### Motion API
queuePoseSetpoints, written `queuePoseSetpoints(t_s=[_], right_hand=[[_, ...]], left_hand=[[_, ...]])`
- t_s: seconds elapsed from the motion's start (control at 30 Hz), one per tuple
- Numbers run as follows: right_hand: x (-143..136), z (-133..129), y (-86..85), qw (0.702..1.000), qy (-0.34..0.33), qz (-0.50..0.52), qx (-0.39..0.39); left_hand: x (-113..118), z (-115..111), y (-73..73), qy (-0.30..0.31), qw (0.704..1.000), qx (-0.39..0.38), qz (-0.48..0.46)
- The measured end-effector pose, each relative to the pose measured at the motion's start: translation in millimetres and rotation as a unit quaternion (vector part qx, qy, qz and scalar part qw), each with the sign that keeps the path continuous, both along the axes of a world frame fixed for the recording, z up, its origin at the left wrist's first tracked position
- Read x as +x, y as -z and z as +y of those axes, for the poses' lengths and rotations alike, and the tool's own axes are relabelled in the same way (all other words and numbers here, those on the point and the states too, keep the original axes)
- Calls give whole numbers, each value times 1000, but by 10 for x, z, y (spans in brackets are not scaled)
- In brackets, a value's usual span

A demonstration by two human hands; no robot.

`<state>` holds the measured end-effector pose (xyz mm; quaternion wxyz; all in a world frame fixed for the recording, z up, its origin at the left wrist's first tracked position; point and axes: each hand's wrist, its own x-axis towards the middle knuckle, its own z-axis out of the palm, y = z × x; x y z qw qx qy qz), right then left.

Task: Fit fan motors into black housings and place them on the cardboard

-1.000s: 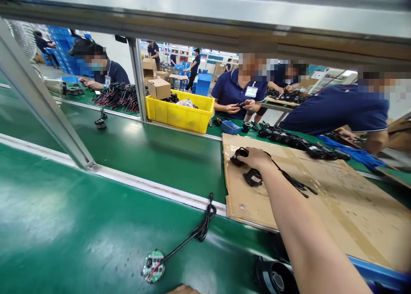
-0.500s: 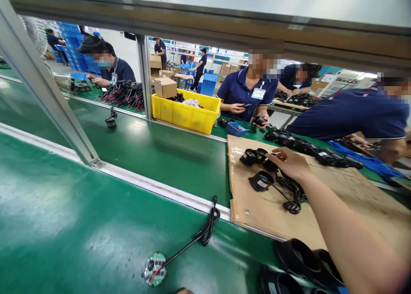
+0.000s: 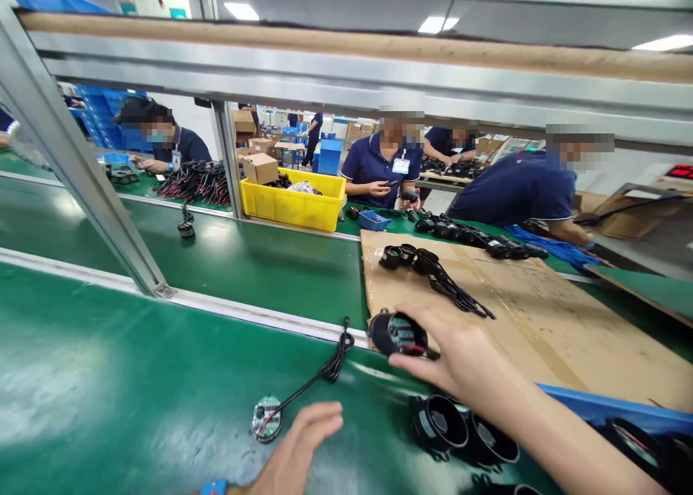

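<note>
My right hand (image 3: 455, 343) grips a round black housing (image 3: 385, 333) by its rim, above the cardboard's near corner. A green circuit board and a bit of red wire show inside the housing. My left hand (image 3: 306, 441) is open, fingers stretched out, over the green worktop. Just left of it lies a round circuit board (image 3: 267, 418) with red and black wires, joined to a bundled black cable (image 3: 336, 361). Several empty black housings (image 3: 439, 424) stand below my right forearm.
A cardboard sheet (image 3: 520, 314) carries more housings with cables (image 3: 416, 258). A metal post (image 3: 102, 163) and crossbar (image 3: 346, 73) frame the bench. Beyond are a yellow bin (image 3: 292, 205), a small blue tray (image 3: 373, 220) and co-workers. A blue bin (image 3: 574, 401) is at right.
My right hand has come back from the cardboard towards me, now carrying a black housing. My left hand has risen into view near the circuit board. The camera has tilted up.
</note>
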<state>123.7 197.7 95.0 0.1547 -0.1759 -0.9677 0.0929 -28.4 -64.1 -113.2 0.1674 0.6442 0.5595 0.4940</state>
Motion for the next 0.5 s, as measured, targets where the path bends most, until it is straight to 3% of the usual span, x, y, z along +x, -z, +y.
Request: queuePoseSetpoints(t_s=[0.1,0.17,0.23,0.3,0.37,0.5], right_hand=[[305,-749,-70,997,-59,14,-56],[450,-1120,5,989,-101,23,-107],[547,-1373,147,975,-131,43,-173],[620,-1523,328,958,-126,78,-244],[694,-1585,522,938,-91,112,-316],[843,-1521,876,893,-1,110,-436]], left_hand=[[97,-85,-518,-85,995,39,-16],[197,-127,-841,-47,998,15,-43],[287,-154,-1021,17,996,6,-84],[345,-176,-1044,47,991,5,-126],[356,-193,-980,37,990,4,-137],[243,-199,-925,24,999,-12,-27]])
